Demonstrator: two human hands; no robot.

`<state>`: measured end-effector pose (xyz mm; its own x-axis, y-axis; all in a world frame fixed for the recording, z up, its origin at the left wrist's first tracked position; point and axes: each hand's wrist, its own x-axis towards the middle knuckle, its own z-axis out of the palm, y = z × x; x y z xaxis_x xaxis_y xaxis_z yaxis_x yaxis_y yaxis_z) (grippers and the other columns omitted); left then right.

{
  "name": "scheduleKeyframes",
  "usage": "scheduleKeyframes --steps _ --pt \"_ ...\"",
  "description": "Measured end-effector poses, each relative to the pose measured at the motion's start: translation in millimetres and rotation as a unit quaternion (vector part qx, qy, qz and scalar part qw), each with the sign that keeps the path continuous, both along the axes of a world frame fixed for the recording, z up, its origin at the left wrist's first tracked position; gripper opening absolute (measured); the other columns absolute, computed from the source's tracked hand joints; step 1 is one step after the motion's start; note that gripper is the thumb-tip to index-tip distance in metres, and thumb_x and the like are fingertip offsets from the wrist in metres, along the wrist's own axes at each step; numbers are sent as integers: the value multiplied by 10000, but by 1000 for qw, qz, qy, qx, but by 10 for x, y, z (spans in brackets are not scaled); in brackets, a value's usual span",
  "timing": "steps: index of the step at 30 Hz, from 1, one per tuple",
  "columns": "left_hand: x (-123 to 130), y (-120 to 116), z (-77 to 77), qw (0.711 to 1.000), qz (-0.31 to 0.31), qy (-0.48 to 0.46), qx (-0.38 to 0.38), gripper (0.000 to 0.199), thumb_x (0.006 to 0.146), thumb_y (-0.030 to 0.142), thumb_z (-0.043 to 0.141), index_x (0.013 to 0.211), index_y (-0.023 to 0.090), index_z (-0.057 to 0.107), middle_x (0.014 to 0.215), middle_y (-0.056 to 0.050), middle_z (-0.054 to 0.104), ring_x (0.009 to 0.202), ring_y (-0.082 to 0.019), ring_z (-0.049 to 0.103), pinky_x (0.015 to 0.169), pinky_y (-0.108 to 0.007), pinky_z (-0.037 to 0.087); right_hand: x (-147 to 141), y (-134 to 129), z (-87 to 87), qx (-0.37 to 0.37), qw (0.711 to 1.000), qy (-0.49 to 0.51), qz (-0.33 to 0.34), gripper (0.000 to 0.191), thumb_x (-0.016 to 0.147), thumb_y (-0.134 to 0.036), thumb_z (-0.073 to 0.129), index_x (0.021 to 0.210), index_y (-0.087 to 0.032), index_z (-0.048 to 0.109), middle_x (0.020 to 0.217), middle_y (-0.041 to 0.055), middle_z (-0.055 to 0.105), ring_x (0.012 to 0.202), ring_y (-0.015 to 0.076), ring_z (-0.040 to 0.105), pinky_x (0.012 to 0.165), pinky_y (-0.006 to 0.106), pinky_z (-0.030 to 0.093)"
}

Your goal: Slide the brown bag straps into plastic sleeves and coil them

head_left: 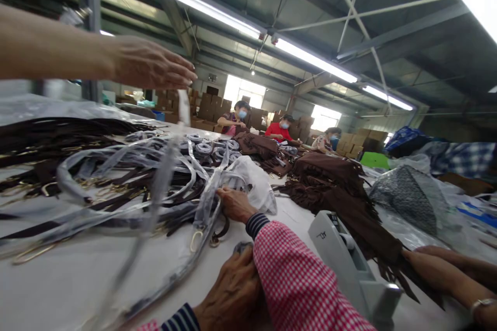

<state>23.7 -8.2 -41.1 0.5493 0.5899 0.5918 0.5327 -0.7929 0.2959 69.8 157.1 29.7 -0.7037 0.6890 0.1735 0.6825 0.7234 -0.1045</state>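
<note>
My right hand, reaching forward in a pink checked sleeve, pinches a plastic-wrapped strap with its fingertips. A gold ring clasp hangs at the lower end of the wrapping, and a short dark strap with a metal ring lies beside it. Nearer to me, my left hand is closed low over the table, partly behind my right sleeve. A small greyish thing shows at its fingers; its kind is unclear. Several wrapped straps lie tangled left of my right hand.
A co-worker's hand at left lifts a blurred wrapped strap. At right, another person's hands touch brown fringed material. A grey tape-dispenser-like machine stands near my right arm. Dark straps pile up left.
</note>
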Motion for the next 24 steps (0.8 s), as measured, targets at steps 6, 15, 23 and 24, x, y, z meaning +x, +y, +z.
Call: scheduleKeyframes --steps 6,15,23,24 --pt "-21 111 -337 999 -9 -50 9 418 921 435 616 1307 282 663 1246 -156 706 1207 -374 612 1006 -525 540 -597 -344 -167 -19 997 -19 68 166 903 -196 572 994 -129 692 897 135 740 795 267 697 695 339 532" --pt "1 105 -209 1000 -17 -10 20 284 922 316 606 1193 259 670 1234 -129 707 1154 -342 612 983 -501 528 -343 -506 22 -319 914 80 239 260 917 -177 644 1171 -185 700 1251 47 728 968 174 716 717 209 579" --pt "88 180 -261 993 70 97 -4 177 803 293 768 862 189 638 936 -93 704 907 -288 590 751 -430 510 485 217 187 -102 990 21 -98 281 997 -98 477 1098 -93 739 1076 125 769 962 206 753 784 277 587" --pt "92 190 -273 993 69 95 -2 166 810 286 765 865 190 641 939 -95 707 899 -286 590 739 -429 507 431 295 163 -78 989 7 -122 236 1013 -147 519 1104 -92 730 1099 133 756 988 222 742 825 321 591"
